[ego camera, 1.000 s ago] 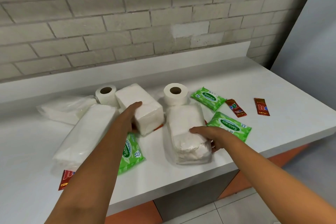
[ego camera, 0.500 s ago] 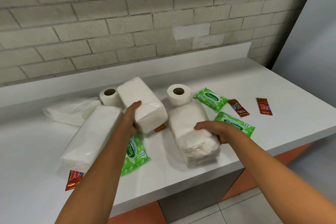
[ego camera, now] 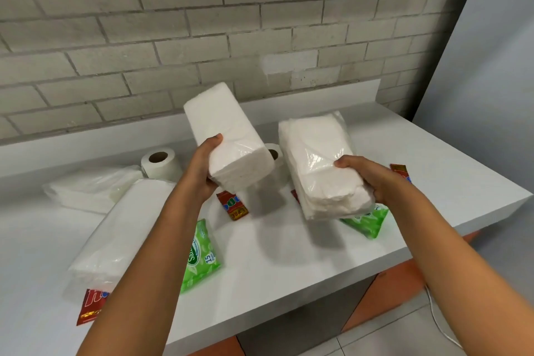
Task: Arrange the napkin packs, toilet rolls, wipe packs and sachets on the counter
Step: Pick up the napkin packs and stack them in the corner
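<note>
My left hand grips a white napkin pack held tilted above the white counter. My right hand grips a second, bulkier napkin pack, also lifted off the counter. Two more napkin packs lie at the left, one long and one flatter. A toilet roll stands behind them; another toilet roll peeks out between the lifted packs. Green wipe packs lie near my left forearm and under the right pack. Red sachets lie at centre, front left and right.
A grey brick wall with a low white backsplash closes the back of the counter. A pale wall stands at the right. Orange cabinet fronts and a tiled floor lie below the front edge.
Both hands have lifted their napkin packs off the counter and raised them. A red sachet that lay under the left pack now shows. The camera has tilted down and closer.
</note>
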The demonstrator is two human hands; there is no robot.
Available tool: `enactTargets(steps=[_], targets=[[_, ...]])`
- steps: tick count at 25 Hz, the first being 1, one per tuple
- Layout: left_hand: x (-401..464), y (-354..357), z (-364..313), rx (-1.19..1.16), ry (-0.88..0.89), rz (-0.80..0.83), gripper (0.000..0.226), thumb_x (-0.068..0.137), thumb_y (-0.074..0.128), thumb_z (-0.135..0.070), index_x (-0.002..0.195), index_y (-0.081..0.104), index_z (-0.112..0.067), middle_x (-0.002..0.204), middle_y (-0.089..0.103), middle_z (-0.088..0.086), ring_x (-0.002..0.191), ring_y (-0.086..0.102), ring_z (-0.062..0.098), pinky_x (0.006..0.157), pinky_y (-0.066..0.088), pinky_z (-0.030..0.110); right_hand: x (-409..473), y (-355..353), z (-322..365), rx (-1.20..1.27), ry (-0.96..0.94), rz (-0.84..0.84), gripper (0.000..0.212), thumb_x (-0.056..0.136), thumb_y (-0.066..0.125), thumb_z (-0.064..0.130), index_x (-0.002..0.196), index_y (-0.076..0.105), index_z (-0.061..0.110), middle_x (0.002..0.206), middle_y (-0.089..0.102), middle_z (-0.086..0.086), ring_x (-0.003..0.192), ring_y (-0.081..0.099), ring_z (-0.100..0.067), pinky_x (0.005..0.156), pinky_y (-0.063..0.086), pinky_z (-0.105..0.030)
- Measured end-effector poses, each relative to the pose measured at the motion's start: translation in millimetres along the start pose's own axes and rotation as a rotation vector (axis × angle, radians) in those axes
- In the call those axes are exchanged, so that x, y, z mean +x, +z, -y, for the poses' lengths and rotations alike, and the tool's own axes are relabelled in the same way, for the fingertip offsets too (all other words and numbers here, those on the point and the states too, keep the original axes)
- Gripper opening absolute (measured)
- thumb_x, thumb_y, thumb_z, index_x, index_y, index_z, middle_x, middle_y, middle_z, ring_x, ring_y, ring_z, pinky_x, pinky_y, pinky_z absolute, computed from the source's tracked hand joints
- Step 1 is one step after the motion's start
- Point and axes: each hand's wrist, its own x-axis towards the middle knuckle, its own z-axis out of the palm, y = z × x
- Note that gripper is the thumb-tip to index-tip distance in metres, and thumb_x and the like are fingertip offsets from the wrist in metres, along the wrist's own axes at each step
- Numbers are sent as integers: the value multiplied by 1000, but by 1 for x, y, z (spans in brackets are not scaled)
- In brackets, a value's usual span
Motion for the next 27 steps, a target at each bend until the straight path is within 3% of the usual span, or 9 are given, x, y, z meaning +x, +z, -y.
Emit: enactTargets(steps=[5,8,12,19,22,24,27], targets=[[18,44,-5,67,3,52,24,86,56,-35,107,58,-22,92,69,1,83,63,21,76,49,34,23,-41,27,49,-51,-63,24,80,59,35,92,59,13,76,65,-9,68,62,-25,55,49,-27],[39,78,-7,89,24,62,16,87,55,-34,95,62,-23,80,73,-2,82,64,20,80,49,34,47,-71,43,77,-107,-71,18,82,57,32,89,58,15,78,64,-8,69,61,-23,56,49,-26],[77,133,-6,120,35,78,14,87,55,-35,88,63,-23,65,74,-6,74,65,17,72,48,30,92,-117,66,87,-143,-62,19,80,60,30,93,59,15,86,66,-9,76,63,-27,74,51,-36],[170,232,17,113,-19,79,17,85,58,-31,93,66,-18,75,76,-1,74,68,16,71,51,28,182,-211,123,47,-141,-37,15,82,61,26,90,63,14,85,67,-9,77,64,-26,71,51,-36],[204,255,38,140,-59,47,30,79,64,-33,104,65,-17,89,73,3,82,67,19,71,51,28,224,-239,132,17,-112,-35,17,81,62,27,91,64,13,87,68,-10,78,64,-27,69,52,-35],[229,268,56,148,-101,23,39,76,66,-34,110,63,-16,91,72,4,82,67,20,64,51,26,256,-256,135,10,-88,-38,20,79,64,28,92,65,13,88,68,-10,79,65,-28,68,53,-34],[265,284,83,191,-150,-9,70,53,76,-43,116,63,-14,95,73,6,85,68,21,61,51,24,303,-276,137,13,-54,-38,15,78,66,26,89,66,14,83,68,-9,76,64,-27,69,51,-35]])
